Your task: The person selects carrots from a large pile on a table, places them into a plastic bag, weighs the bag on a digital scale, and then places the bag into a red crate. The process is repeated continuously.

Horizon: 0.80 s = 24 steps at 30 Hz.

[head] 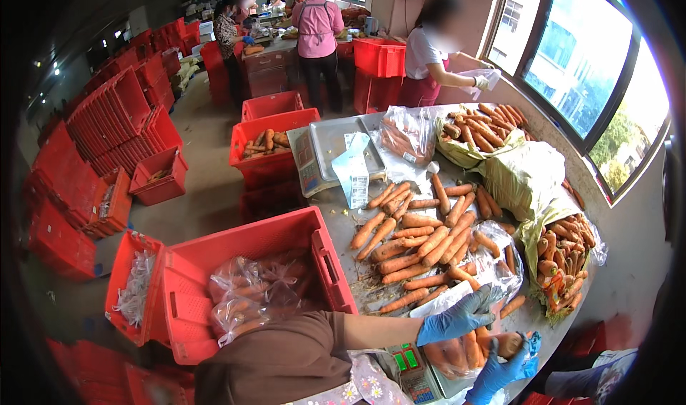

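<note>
My left hand [455,316], in a blue glove, grips the film at the mouth of a clear plastic bag [453,358]. Several carrots lie inside that bag, which rests on a digital scale [415,375] with lit green displays. Lower down, my right hand [501,373], also gloved in blue, holds a thick carrot [509,345] beside the bag. Just beyond my hands, a heap of loose carrots [429,244] spreads over the metal table [367,281]. More clear plastic film [504,244] lies among the carrots on the right side of the heap.
A red crate [241,239] with bagged carrots stands left of the table. Another scale [343,153] and a filled bag [407,137] sit farther back. Open sacks of carrots [563,249] line the right edge. A person [429,56] handles a plastic bag near the window.
</note>
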Available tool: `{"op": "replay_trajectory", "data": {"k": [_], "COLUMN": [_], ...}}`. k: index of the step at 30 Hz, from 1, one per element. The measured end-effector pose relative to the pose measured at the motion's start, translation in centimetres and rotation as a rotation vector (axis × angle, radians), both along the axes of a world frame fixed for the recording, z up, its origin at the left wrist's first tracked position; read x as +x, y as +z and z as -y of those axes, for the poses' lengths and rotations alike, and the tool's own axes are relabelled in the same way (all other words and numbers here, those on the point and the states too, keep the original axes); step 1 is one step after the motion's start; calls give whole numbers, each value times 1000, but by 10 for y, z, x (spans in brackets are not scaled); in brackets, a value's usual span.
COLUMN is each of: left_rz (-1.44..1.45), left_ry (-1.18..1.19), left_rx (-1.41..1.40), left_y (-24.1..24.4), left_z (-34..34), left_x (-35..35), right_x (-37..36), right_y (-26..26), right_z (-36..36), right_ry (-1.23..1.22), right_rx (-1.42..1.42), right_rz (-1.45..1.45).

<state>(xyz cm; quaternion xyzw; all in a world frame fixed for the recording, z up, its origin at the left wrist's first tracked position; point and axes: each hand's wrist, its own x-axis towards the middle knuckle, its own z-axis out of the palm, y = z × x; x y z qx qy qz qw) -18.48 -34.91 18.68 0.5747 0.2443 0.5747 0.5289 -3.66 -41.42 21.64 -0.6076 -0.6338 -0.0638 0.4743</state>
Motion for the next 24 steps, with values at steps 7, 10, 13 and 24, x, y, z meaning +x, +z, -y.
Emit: {"op": "replay_trajectory", "data": {"k": [7,10,13,24], "left_rz": [240,156,177,262], "left_ry": [-204,-167,-270,-252], "left_rx": [-118,-72,-122,-292], "left_y": [-6,-4,-7,18], "left_z": [1,2,-1,8], "left_x": [15,14,22,-4], "right_x": [38,44,39,32], "right_y": [-119,-128,-107,-79], "right_z": [5,11,8,-8], "right_ry": [-34,-3,91,55], "right_rx": [-246,-377,-433,-344], "right_rz": [-543,-486,11,252]}}
